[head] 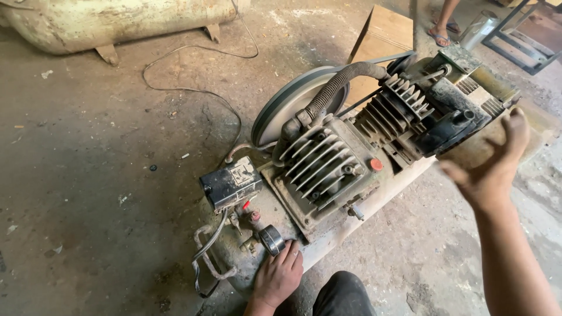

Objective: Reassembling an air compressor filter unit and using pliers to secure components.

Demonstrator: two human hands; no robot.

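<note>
The old air compressor point(345, 169) is lying on the concrete floor point(105, 175), its cream tank running on a long diagonal from near the person's knee point(342, 295) up and away to the right. The finned pump block and the motor are sitting on top of it along that same line, with the big flywheel point(281, 108) standing behind them.

The left hand point(278, 278) is pressing flat on the near end of the tank, fingers spread and gripping nothing, just beside the round pressure gauge point(271, 239). It is the nearer hand to the gauge and to the black switch box point(230, 185) beyond it.

The right hand point(489, 169) is hanging at the far end, palm turned toward the machine, fingers loosely curled and holding nothing; it is right by the motor point(451, 126), though I cannot tell whether it is touching it.

A second tank point(111, 23) is lying well apart at the top left, and someone's sandalled foot point(439, 36) is showing near a cardboard box point(383, 35).
</note>
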